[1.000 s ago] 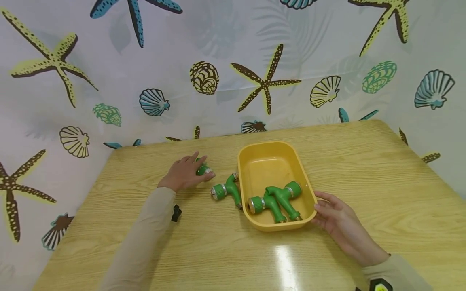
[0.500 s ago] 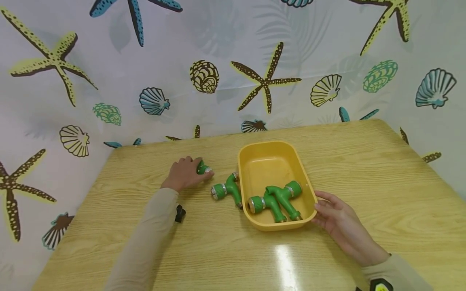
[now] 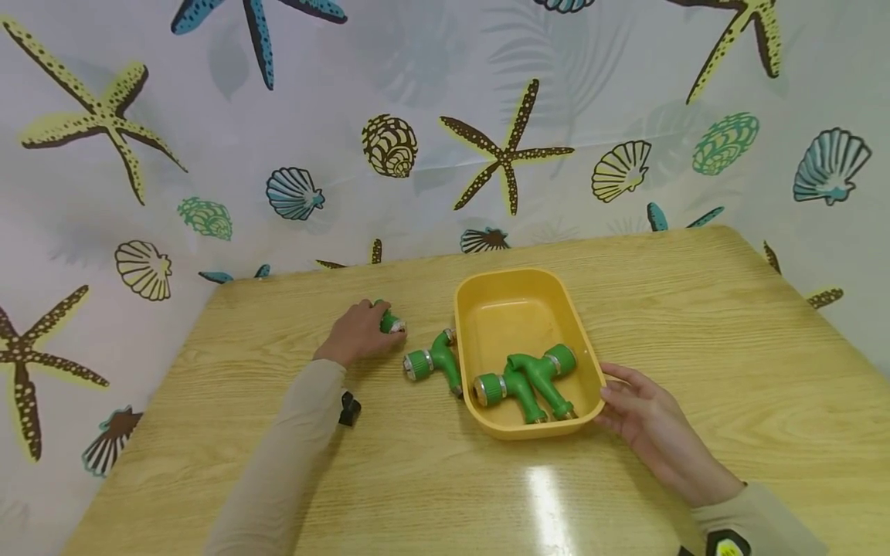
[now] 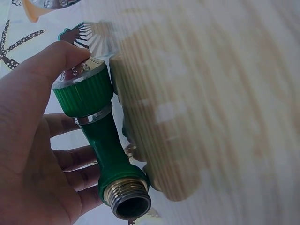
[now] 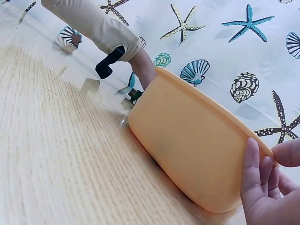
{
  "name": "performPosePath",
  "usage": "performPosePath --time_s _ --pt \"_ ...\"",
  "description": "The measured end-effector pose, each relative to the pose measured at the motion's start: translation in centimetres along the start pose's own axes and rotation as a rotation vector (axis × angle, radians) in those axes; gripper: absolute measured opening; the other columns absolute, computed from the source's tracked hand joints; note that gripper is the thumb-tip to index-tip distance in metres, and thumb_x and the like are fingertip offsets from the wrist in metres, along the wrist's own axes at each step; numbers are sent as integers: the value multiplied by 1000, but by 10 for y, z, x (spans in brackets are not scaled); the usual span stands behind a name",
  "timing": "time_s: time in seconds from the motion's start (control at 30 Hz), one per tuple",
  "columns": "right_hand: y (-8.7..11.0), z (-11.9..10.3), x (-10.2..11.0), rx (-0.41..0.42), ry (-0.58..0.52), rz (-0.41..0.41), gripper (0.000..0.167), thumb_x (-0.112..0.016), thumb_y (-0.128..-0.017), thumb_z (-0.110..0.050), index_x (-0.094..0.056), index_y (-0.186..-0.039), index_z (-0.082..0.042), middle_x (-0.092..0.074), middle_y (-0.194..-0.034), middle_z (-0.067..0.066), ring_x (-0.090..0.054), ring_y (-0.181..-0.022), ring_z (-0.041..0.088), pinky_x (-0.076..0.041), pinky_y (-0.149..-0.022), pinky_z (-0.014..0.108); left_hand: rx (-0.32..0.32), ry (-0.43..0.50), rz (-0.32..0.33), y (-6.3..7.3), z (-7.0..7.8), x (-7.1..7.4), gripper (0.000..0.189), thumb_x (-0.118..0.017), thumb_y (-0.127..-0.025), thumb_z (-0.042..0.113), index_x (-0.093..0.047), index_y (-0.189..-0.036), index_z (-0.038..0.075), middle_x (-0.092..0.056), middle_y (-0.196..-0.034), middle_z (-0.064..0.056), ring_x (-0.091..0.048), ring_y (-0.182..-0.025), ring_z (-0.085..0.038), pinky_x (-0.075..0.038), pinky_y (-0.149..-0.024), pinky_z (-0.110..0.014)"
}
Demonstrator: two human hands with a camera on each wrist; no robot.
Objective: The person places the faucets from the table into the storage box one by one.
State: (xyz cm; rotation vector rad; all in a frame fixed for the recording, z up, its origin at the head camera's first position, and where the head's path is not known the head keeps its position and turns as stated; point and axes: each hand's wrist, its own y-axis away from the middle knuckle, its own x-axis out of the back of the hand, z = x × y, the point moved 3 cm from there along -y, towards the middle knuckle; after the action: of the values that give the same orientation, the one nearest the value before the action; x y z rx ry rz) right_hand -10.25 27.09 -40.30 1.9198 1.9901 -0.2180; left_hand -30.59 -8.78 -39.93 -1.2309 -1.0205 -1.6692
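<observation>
My left hand (image 3: pixel 356 332) grips a green tap (image 4: pixel 105 131) at the left of the table. In the left wrist view the thumb presses the tap's ribbed head and the fingers curl behind its body; the threaded end points toward the camera. My right hand (image 3: pixel 650 425) pinches the rim of a yellow plastic basin (image 3: pixel 580 332) at its near right corner, thumb on top and fingers against the outer wall. Two green taps (image 3: pixel 538 382) lie crossed inside the basin. Another green tap (image 3: pixel 434 363) lies on the table against the basin's left wall.
The wooden table (image 3: pixel 417 486) reaches back to a white curtain (image 3: pixel 431 69) printed with starfish and shells. A dark device (image 3: pixel 350 409) sits at the left wrist, and another (image 3: pixel 726 543) at the right.
The left hand's spread fingers have come down and closed round the green tap, and the left arm has shifted slightly right. The right hand and basin stay in place.
</observation>
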Motion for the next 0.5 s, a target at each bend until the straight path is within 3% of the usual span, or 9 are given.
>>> performPosePath --time_s 0.5 --pt "0 -1 -1 -5 12 15 24 -49 -99 -1 -49 -121 -11 -62 -105 3 -61 -93 15 -52 -79 29 -24 8 55 9 -5 1 71 -66 -87 46 -47 -139 1 -50 -123 -26 -51 -108 -39 -47 -87 -51"
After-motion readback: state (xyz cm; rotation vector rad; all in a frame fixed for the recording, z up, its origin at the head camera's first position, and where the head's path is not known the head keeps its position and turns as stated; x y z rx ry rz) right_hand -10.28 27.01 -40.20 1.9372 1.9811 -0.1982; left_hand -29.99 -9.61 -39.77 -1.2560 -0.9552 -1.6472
